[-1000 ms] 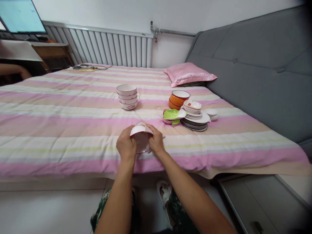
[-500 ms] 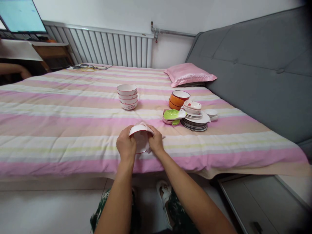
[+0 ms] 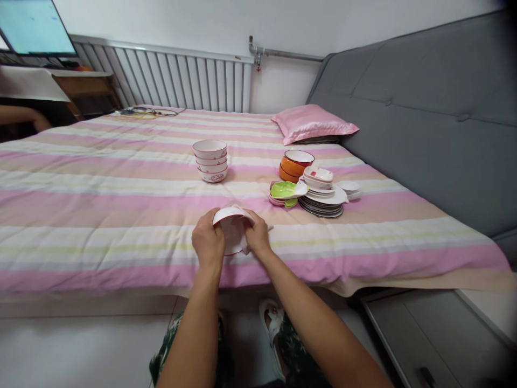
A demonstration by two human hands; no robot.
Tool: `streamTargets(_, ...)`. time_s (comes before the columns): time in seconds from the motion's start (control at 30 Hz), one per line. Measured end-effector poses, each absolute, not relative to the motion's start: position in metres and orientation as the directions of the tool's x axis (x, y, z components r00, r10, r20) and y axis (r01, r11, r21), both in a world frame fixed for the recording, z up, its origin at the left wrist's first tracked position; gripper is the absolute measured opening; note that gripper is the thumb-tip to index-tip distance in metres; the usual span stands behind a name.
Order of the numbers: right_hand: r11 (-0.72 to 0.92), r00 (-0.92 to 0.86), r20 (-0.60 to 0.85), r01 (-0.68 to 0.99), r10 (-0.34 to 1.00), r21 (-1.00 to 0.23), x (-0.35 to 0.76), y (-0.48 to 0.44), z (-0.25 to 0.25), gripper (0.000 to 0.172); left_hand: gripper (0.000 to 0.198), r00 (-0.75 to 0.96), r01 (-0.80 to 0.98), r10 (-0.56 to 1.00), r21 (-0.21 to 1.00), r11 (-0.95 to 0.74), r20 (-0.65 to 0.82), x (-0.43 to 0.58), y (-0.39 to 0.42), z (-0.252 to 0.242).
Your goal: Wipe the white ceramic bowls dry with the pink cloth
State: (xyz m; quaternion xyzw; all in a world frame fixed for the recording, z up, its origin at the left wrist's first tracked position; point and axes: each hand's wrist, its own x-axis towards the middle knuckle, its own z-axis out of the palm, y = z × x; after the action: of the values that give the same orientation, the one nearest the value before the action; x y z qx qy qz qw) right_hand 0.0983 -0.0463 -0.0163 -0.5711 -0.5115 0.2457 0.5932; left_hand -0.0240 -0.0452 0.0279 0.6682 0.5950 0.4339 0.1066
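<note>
A white bowl (image 3: 233, 236) with a red rim is tilted toward me above the near part of the bed. My left hand (image 3: 208, 237) is closed around its left side, thumb inside the rim. On the bowl's right side, my right hand (image 3: 257, 233) grips a thin pale cloth (image 3: 245, 249) pressed against the rim. Part of the cloth shows beyond the fingers. Farther back, a stack of several matching white bowls (image 3: 211, 161) stands upright.
Right of the hands are orange bowls (image 3: 291, 167), a green leaf-shaped dish (image 3: 285, 189), stacked plates (image 3: 323, 207) and small white dishes (image 3: 350, 188). A pink pillow (image 3: 313, 123) lies by the grey headboard (image 3: 420, 86). Cables (image 3: 151, 112) rest on the bed's far left. Another person's arm (image 3: 22, 116) shows at left.
The bowl has turned very slightly in my hands, and the cloth over its rim has shifted a little. Both hands keep their hold; the stacked dishes stay where they were.
</note>
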Motion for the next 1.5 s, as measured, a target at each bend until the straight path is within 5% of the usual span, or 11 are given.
streamTargets(0.7,0.234,0.357,0.339,0.305,0.871,-0.923,0.096,-0.051,-0.011,0.04,0.056,-0.09,0.694,0.911,0.681,-0.233,0.403,-0.028,-0.047,0.032)
streamTargets(1.5,0.317,0.427,0.378,0.209,0.821,-0.925,0.108,-0.044,-0.012,0.041,0.042,-0.28,0.37,0.863,0.877,-0.307,0.421,-0.009,-0.054,0.022)
